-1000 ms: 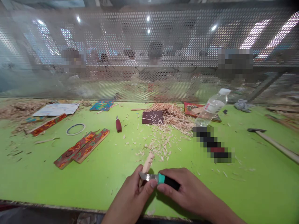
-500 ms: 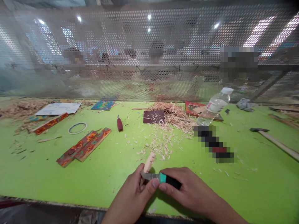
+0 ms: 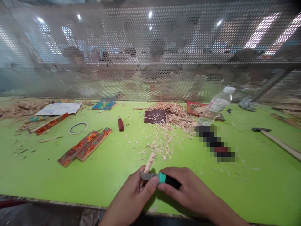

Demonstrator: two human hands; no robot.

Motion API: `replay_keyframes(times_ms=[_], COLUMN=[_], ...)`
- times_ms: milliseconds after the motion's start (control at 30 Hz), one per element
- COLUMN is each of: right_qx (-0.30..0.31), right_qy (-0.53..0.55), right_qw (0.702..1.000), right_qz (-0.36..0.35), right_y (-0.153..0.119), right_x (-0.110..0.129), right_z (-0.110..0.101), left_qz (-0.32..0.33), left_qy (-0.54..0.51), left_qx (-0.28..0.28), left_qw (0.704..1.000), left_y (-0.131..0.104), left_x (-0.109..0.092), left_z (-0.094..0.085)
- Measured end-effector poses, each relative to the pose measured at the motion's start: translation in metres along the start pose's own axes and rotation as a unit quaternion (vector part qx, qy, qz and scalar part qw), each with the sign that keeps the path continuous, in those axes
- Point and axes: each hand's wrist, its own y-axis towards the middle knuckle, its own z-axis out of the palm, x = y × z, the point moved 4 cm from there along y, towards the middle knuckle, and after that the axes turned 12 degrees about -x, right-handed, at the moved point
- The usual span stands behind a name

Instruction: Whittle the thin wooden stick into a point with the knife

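Observation:
Low in the head view, near the table's front edge, my left hand [image 3: 138,190] is closed around a pale piece of wood [image 3: 150,162] with notches cut near its upper end. The wood points up and away from me. My right hand [image 3: 184,185] grips the black and teal handle of a carving knife [image 3: 162,178]. Its blade lies across the wood just above my left fingers, and my left thumb presses by the back of the blade. The wood's lower end is mostly hidden inside my left hand.
A heap of wood shavings [image 3: 180,119] lies beyond my hands, beside a dark brown square [image 3: 154,116]. Around it are a red-handled cutter [image 3: 120,124], painted wooden strips [image 3: 94,145], a tape roll [image 3: 78,128], a plastic bottle [image 3: 217,105] and a hammer [image 3: 279,142]. A perforated metal screen [image 3: 131,84] closes off the back.
The knife and my right hand have shifted slightly left, with the blade a little further across the wood. My left hand keeps its hold on the wood.

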Motion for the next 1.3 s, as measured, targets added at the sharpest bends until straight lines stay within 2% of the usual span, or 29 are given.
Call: replay_keyframes(times_ms=[300,633,767,867,933,1033,1100,1200,1300], right_qx=[-0.024,-0.089,-0.093,-0.106,-0.117,-0.063,-0.051,-0.096,-0.074], right_qy=[-0.063,-0.125,-0.129,-0.061,0.032,0.210,0.232,0.116,0.056], right_qw=[0.997,0.987,0.985,0.992,0.991,0.957,0.944,0.980,0.993], right_qz=[0.023,-0.051,-0.060,-0.009,0.055,0.191,0.227,0.134,0.074], right_y=[0.000,0.002,0.002,-0.001,-0.003,-0.006,-0.006,-0.003,-0.003], right_x=[-0.009,-0.008,-0.008,-0.009,-0.012,-0.017,-0.018,-0.011,-0.007], right_z=[0.005,0.005,0.003,-0.004,-0.009,-0.009,-0.010,-0.018,-0.018], left_qz=[-0.010,-0.022,-0.033,-0.037,-0.039,-0.042,-0.046,-0.045,-0.034], left_qy=[0.087,0.056,0.035,0.007,0.006,0.031,0.041,0.031,0.010], left_qx=[-0.027,-0.041,-0.037,-0.027,-0.030,-0.031,-0.028,-0.029,-0.022], left_qw=[0.996,0.997,0.998,0.999,0.999,0.998,0.998,0.998,0.999], left_y=[0.004,0.003,0.003,0.002,0.002,0.001,0.001,0.000,0.000], left_x=[0.006,0.006,0.008,0.008,0.007,0.006,0.006,0.006,0.005], left_z=[0.000,-0.002,-0.002,-0.002,-0.002,-0.003,-0.003,-0.002,-0.002])
